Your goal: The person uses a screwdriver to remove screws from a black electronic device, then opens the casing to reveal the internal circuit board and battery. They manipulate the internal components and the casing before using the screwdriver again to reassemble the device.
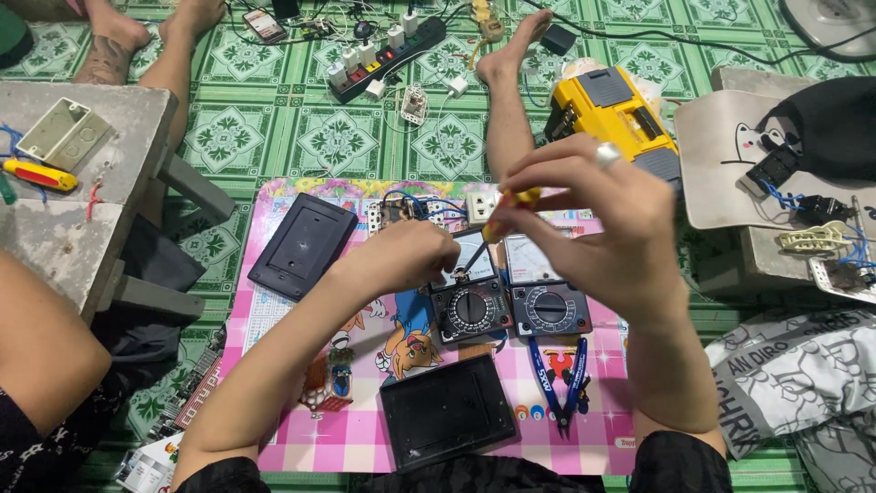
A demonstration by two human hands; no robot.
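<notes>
A floor laid with green patterned mats (338, 137) carries a pink picture mat (365, 429) on which the work is spread. Left hand (411, 256): fingers curled together, resting at the upper left corner of a black analogue multimeter (470, 297); whether they pinch anything cannot be told. Right hand (593, 228): a ring on one finger, the grip pressed together around a yellow-handled screwdriver (513, 203), whose dark shaft slants down and left to the top of that meter, by its dial window. A second multimeter (545, 292), grey-faced, lies just beside the first on its right. Blue-handled pliers (561, 379) lie below the second meter. Two black rectangular panels lie on the mat: one (303, 245) at upper left, one (447, 411) at the near edge. A small board with blue wires (411, 210) lies behind the hands. Beyond the mat: a black power strip (388, 57) with several plugs, and a yellow tool case (613, 111) at right. At left, a low grey bench (82, 228) bears a pale wall box (55, 130) and a red-and-yellow screwdriver (38, 173). Other people's bare feet and legs show at the top.
</notes>
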